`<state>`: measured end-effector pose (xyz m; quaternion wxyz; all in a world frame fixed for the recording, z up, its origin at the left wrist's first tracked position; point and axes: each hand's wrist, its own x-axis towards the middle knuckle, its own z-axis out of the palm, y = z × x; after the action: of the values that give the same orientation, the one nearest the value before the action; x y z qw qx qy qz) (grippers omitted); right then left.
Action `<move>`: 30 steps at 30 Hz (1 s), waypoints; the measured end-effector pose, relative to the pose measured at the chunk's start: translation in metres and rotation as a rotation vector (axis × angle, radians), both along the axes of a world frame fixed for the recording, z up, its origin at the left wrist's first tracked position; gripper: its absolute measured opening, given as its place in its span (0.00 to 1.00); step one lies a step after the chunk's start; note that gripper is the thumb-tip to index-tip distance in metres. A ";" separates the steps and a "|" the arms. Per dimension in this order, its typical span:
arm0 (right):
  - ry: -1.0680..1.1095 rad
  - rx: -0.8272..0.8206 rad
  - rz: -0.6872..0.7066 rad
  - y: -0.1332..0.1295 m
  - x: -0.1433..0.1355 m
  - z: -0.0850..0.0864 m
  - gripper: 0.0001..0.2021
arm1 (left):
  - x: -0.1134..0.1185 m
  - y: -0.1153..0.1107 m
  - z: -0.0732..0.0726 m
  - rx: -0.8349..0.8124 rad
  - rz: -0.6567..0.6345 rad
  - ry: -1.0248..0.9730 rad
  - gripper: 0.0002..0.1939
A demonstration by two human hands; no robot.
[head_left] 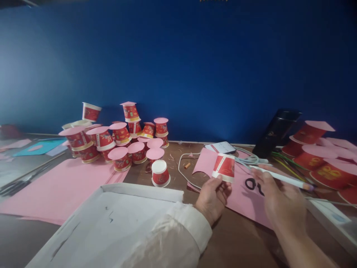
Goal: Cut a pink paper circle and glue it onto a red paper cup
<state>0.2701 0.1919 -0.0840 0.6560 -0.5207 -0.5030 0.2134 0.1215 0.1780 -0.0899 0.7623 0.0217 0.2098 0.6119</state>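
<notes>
My left hand [213,199] grips a small red and white paper cup [224,168] by its lower rim, fingers closed. The cup is upside down and slightly tilted, above the pink paper. A slim white pen-like stick [290,179] with a purplish end lies across my right hand [284,203], pinched between thumb and fingers; its exact kind is unclear. Beneath both hands is a pink sheet [245,203] with thick black marks. Left of my left hand, another red paper cup [161,178] stands upside down with a bare white base.
Many red cups topped with pink paper [119,158] stand stacked at left, more [329,167] at right. A white box lid [111,223] lies in front. Pink sheets [61,186], scissors [16,186], a phone [223,147], a white cable [182,167] and a tilted black bottle [276,132] surround.
</notes>
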 end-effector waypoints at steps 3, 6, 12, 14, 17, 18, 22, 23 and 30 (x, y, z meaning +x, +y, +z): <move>-0.264 0.022 -0.064 -0.015 -0.011 0.010 0.15 | 0.002 0.000 0.001 -0.004 0.001 0.021 0.05; -0.443 0.265 0.052 -0.022 -0.021 0.013 0.10 | 0.003 -0.001 0.002 0.005 0.011 0.034 0.06; -0.623 0.295 0.090 -0.021 -0.024 0.014 0.08 | 0.002 -0.003 0.001 0.075 0.014 0.043 0.02; -0.623 0.303 0.098 -0.021 -0.023 0.014 0.08 | 0.002 -0.003 0.000 0.102 0.006 0.052 0.03; -0.610 0.315 0.101 -0.021 -0.023 0.014 0.08 | 0.002 -0.003 0.000 0.119 0.001 0.066 0.05; -0.613 0.313 0.099 -0.021 -0.023 0.013 0.08 | 0.002 -0.004 0.000 0.119 0.001 0.071 0.05; -0.667 0.314 0.072 -0.021 -0.023 0.010 0.08 | 0.002 -0.005 0.003 0.124 0.005 0.080 0.05; -0.687 0.322 0.060 -0.021 -0.023 0.010 0.08 | 0.002 -0.005 0.004 0.124 0.007 0.078 0.05; -0.756 0.344 0.016 -0.020 -0.024 0.011 0.09 | 0.002 -0.006 0.006 0.139 0.004 0.107 0.08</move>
<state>0.2466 0.1719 -0.0729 0.5011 -0.4411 -0.7408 -0.0749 0.1231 0.1722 -0.0841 0.7456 0.1067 0.2073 0.6243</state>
